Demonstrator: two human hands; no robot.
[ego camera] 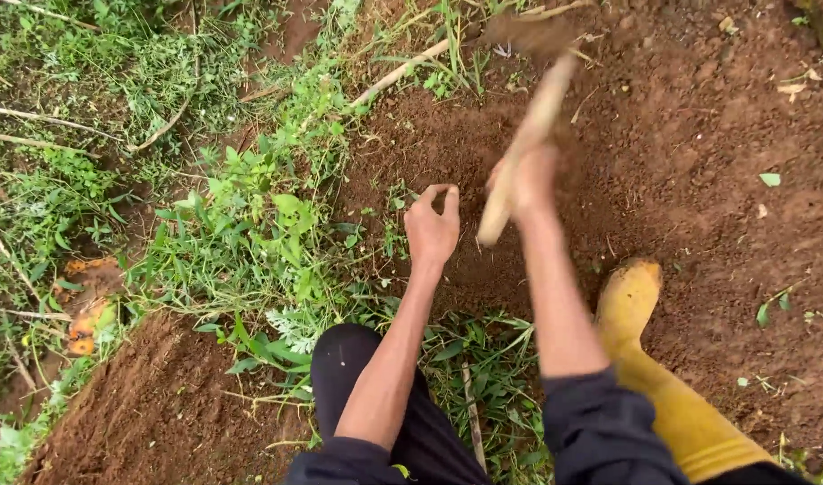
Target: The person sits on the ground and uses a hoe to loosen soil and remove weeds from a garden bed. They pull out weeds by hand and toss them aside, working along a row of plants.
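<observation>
Right hand (525, 184): clamped on hoe handle (528, 135), which slants far-right to blurred blade.
Left hand (432, 224): fingers curled, empty, just left.

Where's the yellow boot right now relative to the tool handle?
In the head view the yellow boot stands on bare soil at lower right, just right of the right hand, which grips the wooden handle above it.

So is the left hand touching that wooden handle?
Apart. The head view shows brown soil between the open left hand and the wooden handle, which the right hand holds alone.
</observation>
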